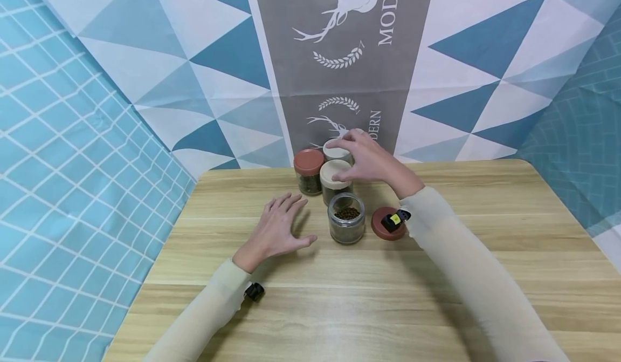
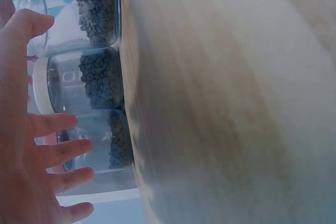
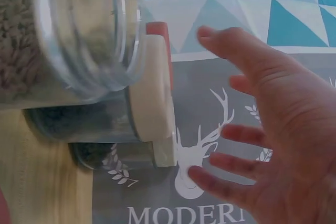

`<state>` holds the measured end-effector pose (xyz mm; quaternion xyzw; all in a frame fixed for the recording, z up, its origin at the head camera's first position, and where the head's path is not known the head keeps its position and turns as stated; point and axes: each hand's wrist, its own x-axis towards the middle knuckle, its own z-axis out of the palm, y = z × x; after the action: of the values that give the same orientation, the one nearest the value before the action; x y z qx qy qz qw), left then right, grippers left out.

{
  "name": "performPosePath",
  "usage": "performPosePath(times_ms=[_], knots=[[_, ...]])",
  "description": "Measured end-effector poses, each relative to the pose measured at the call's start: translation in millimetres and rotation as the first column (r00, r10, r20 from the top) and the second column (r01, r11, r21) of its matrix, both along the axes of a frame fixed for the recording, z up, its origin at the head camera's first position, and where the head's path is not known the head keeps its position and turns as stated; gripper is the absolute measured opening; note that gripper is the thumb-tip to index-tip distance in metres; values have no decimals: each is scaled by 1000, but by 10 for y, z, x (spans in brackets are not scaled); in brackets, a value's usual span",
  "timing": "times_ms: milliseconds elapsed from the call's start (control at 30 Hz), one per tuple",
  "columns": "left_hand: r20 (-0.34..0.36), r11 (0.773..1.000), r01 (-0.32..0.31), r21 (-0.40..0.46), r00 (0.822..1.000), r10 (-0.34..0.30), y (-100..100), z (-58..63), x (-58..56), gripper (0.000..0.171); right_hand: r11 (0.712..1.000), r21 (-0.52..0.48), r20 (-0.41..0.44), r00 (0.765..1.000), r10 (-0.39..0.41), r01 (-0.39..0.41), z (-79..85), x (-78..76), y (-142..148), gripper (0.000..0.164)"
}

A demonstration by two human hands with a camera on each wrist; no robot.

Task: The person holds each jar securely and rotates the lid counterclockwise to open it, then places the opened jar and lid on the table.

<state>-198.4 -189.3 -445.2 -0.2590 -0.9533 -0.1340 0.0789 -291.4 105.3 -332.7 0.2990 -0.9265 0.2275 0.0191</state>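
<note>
An uncapped jar (image 1: 346,219), part-filled with brown granules, is stood upright on the wooden table (image 1: 339,302). Just behind it, a cream-lidded jar (image 1: 336,184) is placed, by which the way straight back is blocked. Behind and to the left of the uncapped jar, a red-lidded jar (image 1: 309,176) is seen, and farthest back, a white-lidded jar (image 1: 338,154), partly hidden by fingers. Dark contents are shown low in the red- and cream-lidded jars. To the right of the uncapped jar, a loose red lid (image 1: 382,233) is laid flat, partly covered in the head view by a black wrist camera (image 1: 391,222).

The right hand (image 1: 366,157) is held above and behind the uncapped jar, over the cream and white lids; its fingers are spread wide, and in the right wrist view a gap is left between them and the lids. The left hand (image 1: 277,226) is held to the left of the uncapped jar, apart from it, with thumb and fingers spread wide.

Well behind the uncapped jar, a grey panel (image 1: 310,76) printed with deer heads is hung, flanked by blue and white triangles.
</note>
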Motion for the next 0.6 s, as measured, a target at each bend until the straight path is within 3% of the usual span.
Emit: performPosePath(times_ms=[267,600], knots=[[-4,1000,12,-3,1000,-12,11,-1,11,98,983,117,85,987,134,-144,116,-36,-68,70],[-1,1000,12,-5,1000,-12,13,-12,6,98,973,176,126,984,126,-147,37,-37,-182,68]])
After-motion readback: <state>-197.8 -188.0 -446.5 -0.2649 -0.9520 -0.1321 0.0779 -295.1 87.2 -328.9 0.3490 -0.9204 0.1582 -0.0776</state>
